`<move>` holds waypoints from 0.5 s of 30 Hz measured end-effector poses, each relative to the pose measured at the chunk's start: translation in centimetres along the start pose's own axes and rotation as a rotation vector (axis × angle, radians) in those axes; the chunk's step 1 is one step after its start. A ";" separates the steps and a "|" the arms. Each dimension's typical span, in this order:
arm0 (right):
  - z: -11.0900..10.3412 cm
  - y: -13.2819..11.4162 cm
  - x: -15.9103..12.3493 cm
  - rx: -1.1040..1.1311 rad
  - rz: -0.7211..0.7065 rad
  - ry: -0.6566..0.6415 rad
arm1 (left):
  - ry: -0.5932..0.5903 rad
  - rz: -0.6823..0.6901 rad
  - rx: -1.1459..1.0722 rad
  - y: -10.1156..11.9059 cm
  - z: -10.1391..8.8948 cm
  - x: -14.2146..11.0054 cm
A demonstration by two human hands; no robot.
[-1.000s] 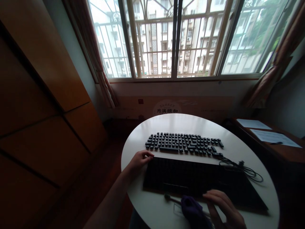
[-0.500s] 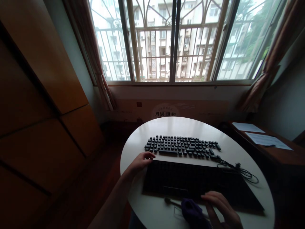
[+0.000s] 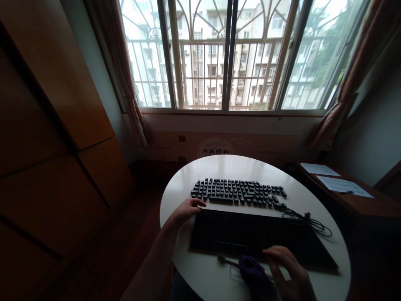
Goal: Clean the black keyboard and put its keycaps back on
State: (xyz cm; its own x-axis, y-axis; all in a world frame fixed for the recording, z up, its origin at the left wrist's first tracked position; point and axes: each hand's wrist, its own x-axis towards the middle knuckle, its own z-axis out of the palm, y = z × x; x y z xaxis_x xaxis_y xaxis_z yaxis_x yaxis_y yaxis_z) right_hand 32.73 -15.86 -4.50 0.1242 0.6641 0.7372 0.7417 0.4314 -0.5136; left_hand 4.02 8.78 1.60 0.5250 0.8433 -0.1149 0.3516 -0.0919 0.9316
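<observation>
A black keyboard base (image 3: 250, 234) lies flat on a white round table (image 3: 200, 167), its keys taken off and its surface too dark to make out well. At its far left corner, my left hand (image 3: 188, 210) has its fingers closed over the edge. My right hand (image 3: 286, 267) is over the near edge, right of the middle, with thumb and fingertips pinched together; what is between them is hidden. Left of that hand lie a purple cloth (image 3: 252, 269) and a small brush (image 3: 223, 259). Behind the base, loose black keycaps (image 3: 234, 191) stand in rows.
A coiled black cable (image 3: 313, 221) lies at the base's right end, on the table. To the right, a brown desk (image 3: 338, 200) holds paper sheets (image 3: 343, 186) and a pen (image 3: 346, 192). Wooden cabinets (image 3: 94, 167) stand left; a barred window (image 3: 227, 62) is ahead.
The view has shifted slightly. Both hands stay in nearly the same places at the keyboard base, and the right fingertips remain pinched near its edge.
</observation>
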 end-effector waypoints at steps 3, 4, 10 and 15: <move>0.0 0.0 0.0 0.008 0.002 -0.006 | 0.002 0.012 -0.013 -0.3 -0.1 0.3; 0.0 0.0 0.0 0.011 0.010 -0.008 | 0.005 0.014 -0.016 -0.5 -0.1 0.5; -0.2 0.0 -0.1 0.016 0.042 -0.009 | 0.015 0.037 -0.053 -1.1 -0.1 0.0; -0.3 0.0 0.0 0.034 0.051 -0.017 | 0.131 0.085 -0.078 -1.6 -0.5 -0.4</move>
State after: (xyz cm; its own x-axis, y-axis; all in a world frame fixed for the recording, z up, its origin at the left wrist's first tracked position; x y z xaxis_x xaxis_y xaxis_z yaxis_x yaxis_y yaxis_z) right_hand 32.87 -16.05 -4.40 0.1502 0.6958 0.7023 0.7117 0.4170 -0.5653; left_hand 2.86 8.88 0.28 0.4426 0.8967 0.0069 0.2462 -0.1289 0.9606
